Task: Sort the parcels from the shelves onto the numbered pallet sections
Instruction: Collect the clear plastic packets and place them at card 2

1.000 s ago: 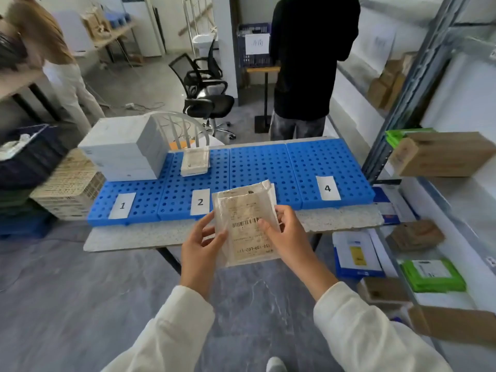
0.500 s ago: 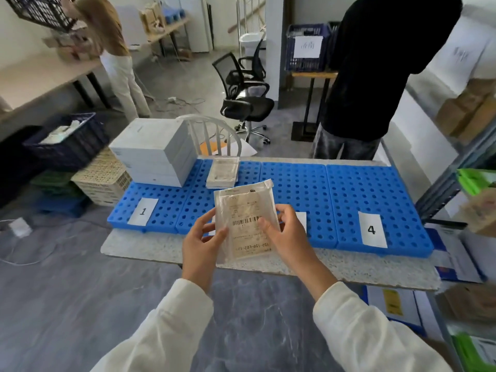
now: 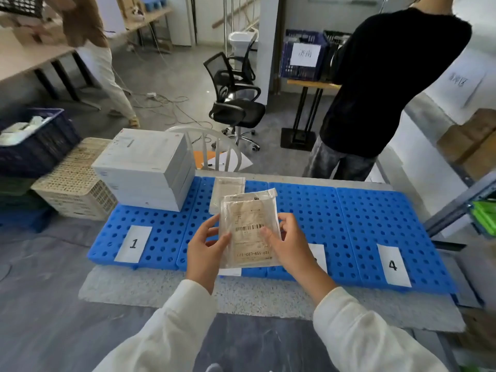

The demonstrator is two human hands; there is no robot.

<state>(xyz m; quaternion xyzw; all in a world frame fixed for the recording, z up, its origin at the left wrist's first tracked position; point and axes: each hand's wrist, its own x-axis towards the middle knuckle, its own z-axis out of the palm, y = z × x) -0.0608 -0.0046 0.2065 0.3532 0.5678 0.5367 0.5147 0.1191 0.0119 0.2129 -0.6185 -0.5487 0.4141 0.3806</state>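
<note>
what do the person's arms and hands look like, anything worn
The left hand and right hand are bare: no gloves, no ring or watch shows. The left sleeve and right sleeve are long, loose and cream-white, ending at the wrists.

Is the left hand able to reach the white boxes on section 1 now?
Probably yes: bare blue pallet lies between the left hand and the white boxes. However, it grips the labelled packet with the right hand, so it is not free.

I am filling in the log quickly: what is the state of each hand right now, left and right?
Left hand: pinches the left edge of the flat parcel.
Right hand: holds the same parcel's right edge, thumb on its label.
</note>
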